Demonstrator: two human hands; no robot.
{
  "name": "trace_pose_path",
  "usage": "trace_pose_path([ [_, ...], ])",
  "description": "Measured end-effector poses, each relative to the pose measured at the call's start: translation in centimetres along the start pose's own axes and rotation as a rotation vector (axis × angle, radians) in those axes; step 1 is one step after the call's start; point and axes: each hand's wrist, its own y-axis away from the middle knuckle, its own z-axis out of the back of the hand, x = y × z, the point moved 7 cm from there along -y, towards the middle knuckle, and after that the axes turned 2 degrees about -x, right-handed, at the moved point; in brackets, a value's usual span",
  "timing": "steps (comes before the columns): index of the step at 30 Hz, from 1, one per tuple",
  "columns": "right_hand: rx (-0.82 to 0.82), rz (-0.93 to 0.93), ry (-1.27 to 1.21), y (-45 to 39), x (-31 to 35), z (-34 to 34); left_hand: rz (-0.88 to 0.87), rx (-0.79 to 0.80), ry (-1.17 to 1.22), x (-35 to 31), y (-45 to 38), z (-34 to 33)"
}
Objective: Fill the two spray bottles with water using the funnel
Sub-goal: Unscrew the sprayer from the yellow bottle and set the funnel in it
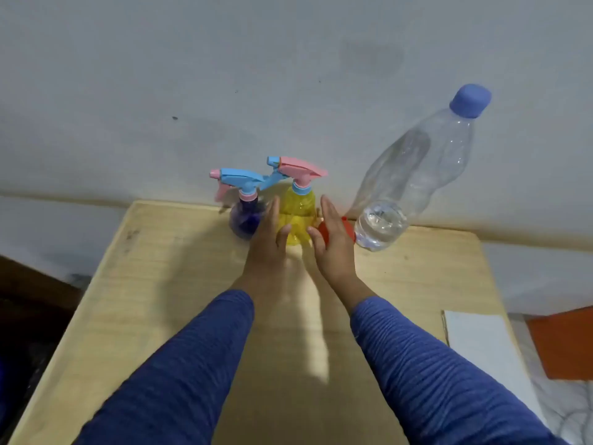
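A pale wooden table (160,300) stands pushed against a plain grey-white wall (224,75) that carries a few dark specks and faint smudges. To the right of the table lie a white sheet (481,348) and an orange-red flat thing (564,342) on a light patterned surface; to the left the floor is dark and hard to make out. At the far edge of the table, close to the wall, stand two spray bottles: a purple spray bottle (245,220) with a blue trigger head on the left, and just beside it a yellow spray bottle (296,213) with a pink trigger head, both upright with their heads screwed on. A red funnel (348,226) shows only in part behind the right hand, between the yellow bottle and a clear water bottle (414,175) with a blue cap, which holds a little water in its base. Both arms reach forward in blue ribbed sleeves (179,364). The left hand (268,239) and the right hand (332,242) are held edge-up, palms facing each other, on either side of the yellow bottle. Their fingers are straight and together, thumbs pointing inward towards the bottle's base, and neither hand grips anything; whether the fingers touch the bottle cannot be told.
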Motion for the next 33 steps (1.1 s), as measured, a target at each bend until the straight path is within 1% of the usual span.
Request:
trace_pose_path([
  [4,0.034,0.046,0.040,-1.0,-0.2,-0.4,0.071,-0.033,0.049,0.0,-0.3,-0.3],
  [8,-0.008,0.085,0.031,-1.2,-0.3,-0.4,0.114,-0.088,0.068,-0.1,-0.5,-0.4],
  [11,-0.032,0.069,0.042,-0.9,-0.3,-0.2,0.148,-0.109,0.113,0.1,-0.1,-0.4],
  [15,-0.030,0.009,-0.026,0.4,0.4,0.4,0.164,-0.155,0.081,-0.6,1.5,0.5],
  [19,-0.062,-0.031,-0.059,4.3,1.8,1.1,0.120,-0.161,-0.001,-1.4,4.7,1.6],
  [23,-0.092,-0.042,-0.111,9.7,3.0,1.4,0.073,-0.146,0.045,-1.8,9.5,2.8],
  [28,-0.141,-0.024,-0.089,15.7,4.0,0.9,0.041,-0.122,0.042,-1.8,15.0,4.1],
  [33,-0.166,-0.033,-0.059,19.6,4.3,0.7,0.039,-0.098,0.141,-1.0,18.3,4.7],
])
